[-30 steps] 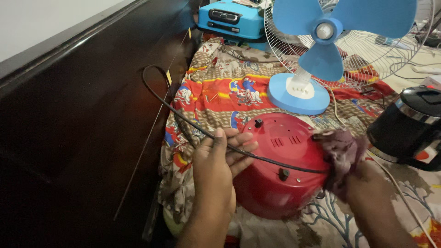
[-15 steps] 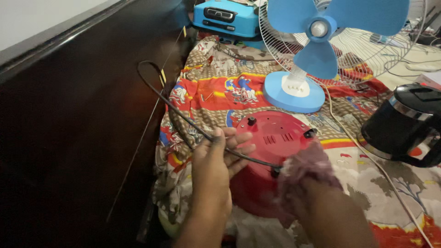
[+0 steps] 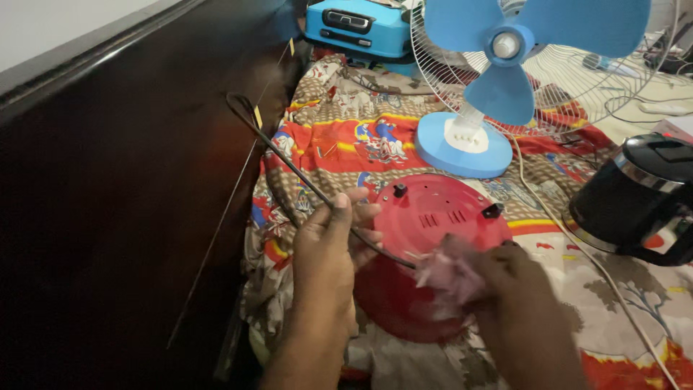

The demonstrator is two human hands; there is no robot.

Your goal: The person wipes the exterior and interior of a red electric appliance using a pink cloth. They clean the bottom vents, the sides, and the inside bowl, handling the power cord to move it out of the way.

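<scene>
The black power cord (image 3: 303, 177) is the thing in hand: it runs from a loop near the dark wooden headboard (image 3: 108, 180), down past the left edge of the patterned bedsheet (image 3: 339, 137), to the upturned red appliance (image 3: 426, 245) lying near the sheet's front left part. The left hand (image 3: 325, 253) pinches the cord between thumb and curled fingers, holding it taut. The right hand (image 3: 505, 282) is closed around a pinkish cloth (image 3: 444, 271), pressed to the cord where it crosses the appliance's flat underside. As a judgement, the wiping has covered only the short stretch by the appliance; the long run up to the loop looks untouched. The cord's long axis slants from far left to near right, its free looped end pointing toward the headboard. A blue table fan (image 3: 498, 87) and a black kettle (image 3: 635, 198) stand farther back and right.
</scene>
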